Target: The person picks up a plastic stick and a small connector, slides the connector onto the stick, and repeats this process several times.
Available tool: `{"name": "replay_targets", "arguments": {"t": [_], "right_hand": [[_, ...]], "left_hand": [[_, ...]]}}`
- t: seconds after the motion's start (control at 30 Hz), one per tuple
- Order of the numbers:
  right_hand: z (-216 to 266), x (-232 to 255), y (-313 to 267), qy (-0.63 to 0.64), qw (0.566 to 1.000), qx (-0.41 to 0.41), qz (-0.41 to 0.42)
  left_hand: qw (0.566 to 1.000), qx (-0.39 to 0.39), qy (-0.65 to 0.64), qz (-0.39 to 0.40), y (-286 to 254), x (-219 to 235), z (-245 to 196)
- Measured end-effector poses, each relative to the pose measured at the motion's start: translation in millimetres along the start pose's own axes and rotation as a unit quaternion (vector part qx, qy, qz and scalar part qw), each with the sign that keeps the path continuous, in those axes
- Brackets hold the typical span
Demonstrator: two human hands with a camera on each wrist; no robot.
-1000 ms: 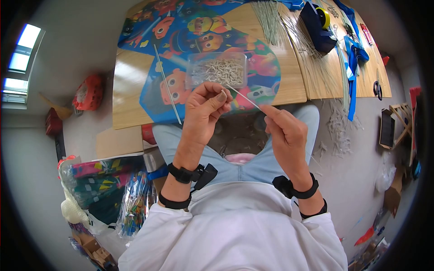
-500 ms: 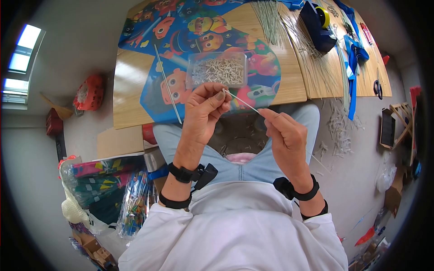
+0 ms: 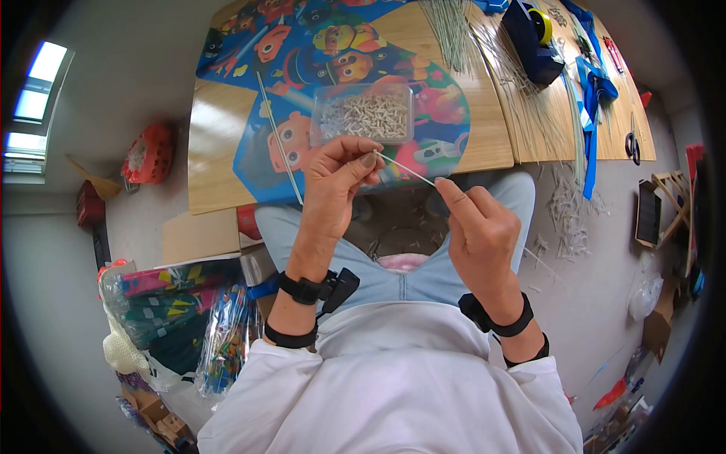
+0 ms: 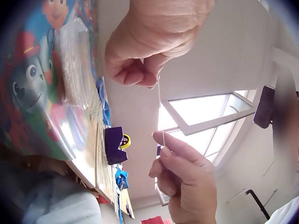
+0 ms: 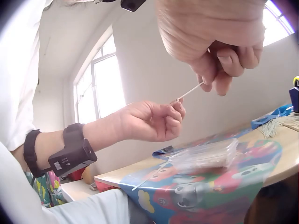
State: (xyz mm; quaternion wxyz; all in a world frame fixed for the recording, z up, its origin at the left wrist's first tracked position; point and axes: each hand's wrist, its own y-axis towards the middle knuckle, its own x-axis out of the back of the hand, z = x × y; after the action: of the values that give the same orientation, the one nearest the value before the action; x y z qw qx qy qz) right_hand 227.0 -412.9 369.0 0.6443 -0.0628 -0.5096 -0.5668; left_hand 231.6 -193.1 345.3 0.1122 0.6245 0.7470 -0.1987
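A thin white stick (image 3: 407, 167) spans the two hands above the person's lap. The left hand (image 3: 336, 178) pinches its upper end between thumb and forefinger, where a tiny white piece shows at the fingertips. The right hand (image 3: 482, 234) pinches the stick farther down, with the other fingers curled. In the right wrist view the stick (image 5: 190, 90) runs taut and straight from the left hand (image 5: 152, 122) to the right hand (image 5: 217, 51). Just beyond the hands, a clear plastic box (image 3: 318, 125) of small white pieces rests on the cartoon-printed sheet (image 3: 446, 144).
Two long pale sticks (image 3: 277, 136) lie on the sheet. At the right of the table are bundles of thin sticks (image 3: 448, 34), a tape dispenser (image 3: 533, 57), blue straps (image 3: 592, 151) and scissors (image 3: 632, 147). Small white bits (image 3: 567, 219) litter the floor at right.
The right hand has shifted slightly to the right and its pose has turned a little. The left hand has moved slightly left, still pinching the stick's end.
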Motion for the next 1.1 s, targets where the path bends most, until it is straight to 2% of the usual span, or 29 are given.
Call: {"name": "replay_targets", "arguments": {"t": [0.1, 0.2, 0.3, 0.4, 0.47, 0.6, 0.7, 0.73, 0.77, 0.83, 0.93, 1.03, 1.1], "right_hand": [[3, 2, 2, -0.042, 0.999, 0.023, 0.0], [-3, -1, -2, 0.064, 0.997, -0.024, 0.021], [-1, -3, -6, 0.272, 0.943, -0.176, 0.074], [-4, 1, -6, 0.34, 0.903, -0.236, 0.119], [-3, 0, -5, 0.342, 0.9, -0.241, 0.12], [0, -2, -3, 0.32, 0.91, -0.231, 0.124], [8, -19, 0, 0.282, 0.941, -0.173, 0.065], [6, -24, 1, 0.248, 0.96, -0.117, 0.061], [7, -25, 4, 0.26, 0.957, -0.115, 0.049], [10, -27, 9, 0.286, 0.952, -0.108, 0.026], [-4, -18, 2, 0.232, 0.963, -0.123, 0.061], [-20, -7, -13, 0.216, 0.966, -0.129, 0.064], [-16, -6, -13, 0.225, 0.963, -0.138, 0.056]], "left_hand": [[0.992, -0.043, 0.117, -0.021, -3, -4, -5], [0.984, -0.072, 0.166, -0.003, -4, -2, -7], [0.985, -0.057, 0.165, 0.012, -4, 0, -10], [0.992, -0.029, 0.119, 0.007, -5, -1, -14], [0.996, -0.025, 0.09, 0.002, -4, 0, -12], [0.997, -0.002, 0.071, 0.044, -4, -4, -11], [0.994, 0.048, 0.038, 0.09, -9, -14, 2], [0.993, 0.067, 0.026, 0.099, -11, -17, 10], [0.991, 0.085, 0.014, 0.107, -12, -19, 14], [0.994, 0.071, 0.018, 0.086, -11, -16, 12], [0.998, 0.041, -0.02, 0.037, -4, 4, 6], [0.999, 0.029, -0.021, 0.009, -1, 16, -5], [0.998, 0.053, -0.012, 0.037, -1, 11, 0]]}}
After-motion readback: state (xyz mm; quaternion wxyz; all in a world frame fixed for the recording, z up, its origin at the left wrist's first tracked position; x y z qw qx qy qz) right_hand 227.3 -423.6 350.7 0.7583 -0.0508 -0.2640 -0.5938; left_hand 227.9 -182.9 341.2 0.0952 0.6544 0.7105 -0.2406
